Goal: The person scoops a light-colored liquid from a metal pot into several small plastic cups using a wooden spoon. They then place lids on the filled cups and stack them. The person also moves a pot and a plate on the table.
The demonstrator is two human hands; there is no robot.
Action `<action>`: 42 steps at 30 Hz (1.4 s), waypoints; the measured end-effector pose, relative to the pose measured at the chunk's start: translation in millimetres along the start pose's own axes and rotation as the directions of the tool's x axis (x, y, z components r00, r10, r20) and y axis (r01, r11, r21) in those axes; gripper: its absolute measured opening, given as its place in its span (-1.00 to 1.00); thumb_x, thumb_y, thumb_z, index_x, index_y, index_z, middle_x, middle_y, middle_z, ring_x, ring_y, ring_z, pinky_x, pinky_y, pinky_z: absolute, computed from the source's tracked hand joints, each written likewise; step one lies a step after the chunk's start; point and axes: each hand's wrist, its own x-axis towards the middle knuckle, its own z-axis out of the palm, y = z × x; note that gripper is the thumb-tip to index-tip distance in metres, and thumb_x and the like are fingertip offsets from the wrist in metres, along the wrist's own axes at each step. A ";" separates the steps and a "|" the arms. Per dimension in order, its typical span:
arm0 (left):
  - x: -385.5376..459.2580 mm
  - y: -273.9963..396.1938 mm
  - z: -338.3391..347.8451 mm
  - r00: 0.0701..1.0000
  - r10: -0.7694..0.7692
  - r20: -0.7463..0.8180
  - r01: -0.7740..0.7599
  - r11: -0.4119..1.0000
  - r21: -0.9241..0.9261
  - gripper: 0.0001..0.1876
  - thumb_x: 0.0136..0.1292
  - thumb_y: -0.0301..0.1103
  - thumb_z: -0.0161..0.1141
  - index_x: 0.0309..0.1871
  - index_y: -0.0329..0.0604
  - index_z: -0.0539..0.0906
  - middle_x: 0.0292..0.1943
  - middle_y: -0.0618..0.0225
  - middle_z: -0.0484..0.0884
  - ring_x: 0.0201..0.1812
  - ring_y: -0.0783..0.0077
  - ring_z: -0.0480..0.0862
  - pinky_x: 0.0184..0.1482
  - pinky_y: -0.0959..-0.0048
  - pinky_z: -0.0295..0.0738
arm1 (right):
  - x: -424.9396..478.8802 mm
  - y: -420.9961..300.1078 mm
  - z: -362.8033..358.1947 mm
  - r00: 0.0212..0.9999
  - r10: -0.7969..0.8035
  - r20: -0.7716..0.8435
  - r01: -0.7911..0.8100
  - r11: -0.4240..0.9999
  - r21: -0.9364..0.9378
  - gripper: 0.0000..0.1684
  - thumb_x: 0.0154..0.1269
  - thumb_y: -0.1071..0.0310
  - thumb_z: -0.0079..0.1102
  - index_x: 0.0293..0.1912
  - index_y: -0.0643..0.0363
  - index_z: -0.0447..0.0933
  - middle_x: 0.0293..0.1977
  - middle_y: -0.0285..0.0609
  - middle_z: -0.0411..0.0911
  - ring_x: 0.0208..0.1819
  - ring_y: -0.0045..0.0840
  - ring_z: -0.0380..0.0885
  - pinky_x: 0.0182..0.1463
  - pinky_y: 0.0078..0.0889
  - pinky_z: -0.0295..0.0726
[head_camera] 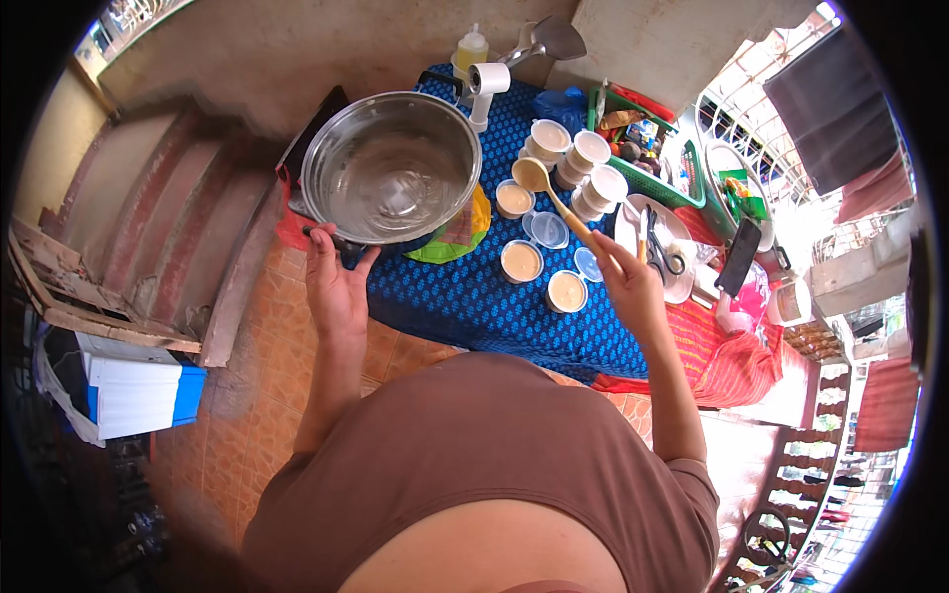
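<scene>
My left hand (337, 285) holds the near black handle of a wide stainless-steel pot (393, 174), tilted so its inside faces me. Only a thin wet film and some bright reflections show inside it. In my right hand (630, 285) is a wooden ladle (567, 211), its bowl up and to the left over the plastic cups. Three uncovered cups of creamy beige filling, a far cup (514, 199), a middle cup (521, 261) and a near cup (567, 290), stand below the ladle. Transparent lids (549, 230) lie among them. Behind are stacks of lidded cups (591, 152).
A blue patterned cloth (460, 311) covers the table. Scissors (656, 244) lie on a white plate (675, 285). A green basket (693, 174) of vegetables, a white handheld device (485, 85), a squeeze bottle (472, 50) and a metal turner (556, 38) stand behind. Steps (170, 200) rise at left.
</scene>
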 end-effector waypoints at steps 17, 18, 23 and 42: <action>-0.3 -29.8 3.0 0.998 -0.003 -0.055 0.006 0.999 0.053 -0.57 0.36 0.00 0.18 0.07 -0.12 0.46 0.13 0.44 0.36 0.25 0.49 0.32 0.26 -0.09 0.36 | -21.7 19.8 40.7 0.931 -0.336 -0.143 0.276 0.904 -0.325 -0.51 0.31 0.37 0.16 0.22 -0.22 0.51 -0.53 -0.20 0.52 -0.52 -0.32 0.56 -0.45 -0.27 0.51; -0.8 -29.1 3.7 0.998 -0.009 -0.055 0.012 0.999 0.053 -0.56 0.36 0.00 0.18 0.08 -0.13 0.45 0.14 0.43 0.36 0.26 0.48 0.32 0.26 -0.09 0.35 | -21.6 19.2 41.4 0.932 -0.336 -0.138 0.276 0.902 -0.332 -0.51 0.30 0.37 0.17 0.22 -0.21 0.51 -0.51 -0.20 0.53 -0.52 -0.32 0.56 -0.45 -0.29 0.51; -1.1 -25.9 9.2 0.999 -0.008 -0.040 0.010 0.999 0.053 -0.53 0.36 0.01 0.18 0.14 -0.13 0.42 0.16 0.41 0.36 0.28 0.47 0.32 0.28 -0.07 0.33 | -23.8 19.6 45.7 0.932 -0.334 -0.144 0.268 0.898 -0.348 -0.50 0.29 0.39 0.20 0.21 -0.20 0.53 -0.52 -0.20 0.52 -0.53 -0.33 0.55 -0.45 -0.30 0.50; 9.2 -30.8 -0.7 0.998 -0.042 -0.045 0.049 0.986 0.162 -0.51 0.36 0.02 0.18 0.14 -0.15 0.45 0.23 0.38 0.38 0.32 0.46 0.31 0.22 -0.01 0.43 | -25.3 21.0 31.7 0.954 -0.221 -0.202 0.175 0.959 -0.224 -0.57 0.35 0.38 0.16 0.20 -0.06 0.53 -0.29 -0.06 0.67 -0.33 -0.34 0.69 -0.27 -0.39 0.60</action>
